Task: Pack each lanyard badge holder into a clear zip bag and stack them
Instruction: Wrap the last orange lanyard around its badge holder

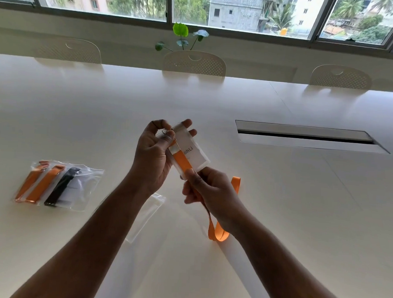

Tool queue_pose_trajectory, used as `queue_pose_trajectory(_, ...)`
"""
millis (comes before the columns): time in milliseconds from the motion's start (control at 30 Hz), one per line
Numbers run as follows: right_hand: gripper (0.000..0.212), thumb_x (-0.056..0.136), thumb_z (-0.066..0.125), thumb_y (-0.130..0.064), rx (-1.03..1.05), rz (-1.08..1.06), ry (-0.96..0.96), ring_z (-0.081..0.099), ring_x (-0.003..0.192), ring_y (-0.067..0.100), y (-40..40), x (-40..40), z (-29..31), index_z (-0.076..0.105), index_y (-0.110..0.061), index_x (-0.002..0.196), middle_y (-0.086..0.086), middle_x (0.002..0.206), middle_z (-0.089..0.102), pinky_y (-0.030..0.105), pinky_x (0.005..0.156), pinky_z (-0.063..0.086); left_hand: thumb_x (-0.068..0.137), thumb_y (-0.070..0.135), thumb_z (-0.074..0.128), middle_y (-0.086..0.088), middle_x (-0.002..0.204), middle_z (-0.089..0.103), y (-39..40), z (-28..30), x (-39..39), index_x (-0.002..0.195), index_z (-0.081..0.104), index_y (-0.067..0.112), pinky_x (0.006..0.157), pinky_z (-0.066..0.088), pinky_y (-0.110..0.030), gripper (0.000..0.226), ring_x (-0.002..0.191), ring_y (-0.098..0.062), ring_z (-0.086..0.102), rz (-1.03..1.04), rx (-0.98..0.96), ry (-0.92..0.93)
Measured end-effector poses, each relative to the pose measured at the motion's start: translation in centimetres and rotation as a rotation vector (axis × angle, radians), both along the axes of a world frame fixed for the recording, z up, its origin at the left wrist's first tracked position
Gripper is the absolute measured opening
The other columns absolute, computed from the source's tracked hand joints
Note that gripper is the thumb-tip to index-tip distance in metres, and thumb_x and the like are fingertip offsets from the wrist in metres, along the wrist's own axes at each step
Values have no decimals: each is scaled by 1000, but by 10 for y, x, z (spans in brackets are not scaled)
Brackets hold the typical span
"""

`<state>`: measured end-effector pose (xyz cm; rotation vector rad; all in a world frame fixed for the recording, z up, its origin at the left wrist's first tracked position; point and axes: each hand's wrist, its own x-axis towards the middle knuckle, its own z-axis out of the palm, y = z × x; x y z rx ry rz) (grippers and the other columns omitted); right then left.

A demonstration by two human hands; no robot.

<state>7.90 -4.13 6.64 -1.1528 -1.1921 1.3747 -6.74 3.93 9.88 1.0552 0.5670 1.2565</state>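
Both hands raised mid-table, left hand (153, 155) gripping badge holder (190, 153), right hand (208, 190) pinching orange lanyard (218, 232), packed bags (59, 185) far left, white table (279, 198) open all round

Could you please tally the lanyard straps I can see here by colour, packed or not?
Orange straps: 3, two in the packed bags at and, one in the hands at
Black straps: 1
Total: 4
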Motion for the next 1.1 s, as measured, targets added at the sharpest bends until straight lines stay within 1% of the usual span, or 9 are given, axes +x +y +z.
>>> queue_pose_trajectory(100,32,97,62,-37,-3,-35,-58,50,55,8,2,-1,-3,71,-6,102,-7,60,57,26,55,49,106,1,37,-18,134,65,0,-4,-1,96,46,21,100,52,-54,25,121,-39,65,-1,-12,-7)
queue_pose_trajectory(267,39,89,62,-45,41,-19,-80,46,52,7,0,3,0,70,-8,96,-11,59,56,25,52,41,105,3,43,-14,125,71,1,-17,-7,103,54,19,88,60,-42,20,115,-34,68,19,-163,-19)
queue_pose_trajectory(367,31,97,62,-36,138,-11,-44,43,47,8,0,6,4,68,-8,84,-9,53,51,24,47,41,105,4,45,-6,110,71,-5,-26,-4,102,62,19,78,59,-35,23,101,-24,66,125,-72,354)
queue_pose_trajectory(467,30,102,60,-27,185,-11,34,41,45,9,0,7,6,68,-9,79,-4,51,49,23,46,41,106,7,44,1,116,68,-13,-38,2,111,66,15,92,54,-39,25,109,-10,64,172,300,725)
queue_pose_trajectory(567,29,99,58,-28,182,22,118,45,47,10,0,12,10,68,-5,84,1,54,53,25,49,44,107,30,37,-7,124,66,-17,-38,2,130,58,8,99,52,-44,38,116,-19,63,14,474,645)
queue_pose_trajectory(633,28,99,56,-27,184,56,161,49,50,11,-1,16,12,68,-4,88,3,58,56,26,52,47,102,54,30,-3,133,63,-19,-37,2,143,50,13,104,50,-36,61,125,-17,60,-112,491,614)
queue_pose_trajectory(733,26,100,54,-25,193,94,200,53,55,13,-1,18,14,69,-6,92,5,64,59,28,57,50,94,74,27,9,112,69,-24,-37,6,153,39,17,92,52,-27,83,108,-15,66,-264,470,574)
queue_pose_trajectory(933,25,105,49,-21,200,49,160,55,59,17,-1,17,12,66,-7,94,6,69,62,31,60,50,87,78,38,8,66,60,-30,-36,20,146,41,9,60,49,-26,91,61,-12,60,-335,263,324)
queue_pose_trajectory(1100,27,105,51,-26,156,23,138,45,49,13,0,13,8,67,-9,92,2,57,53,27,52,43,86,72,28,-10,75,67,-32,-31,29,142,50,18,59,56,-34,81,66,-25,65,-304,51,149)
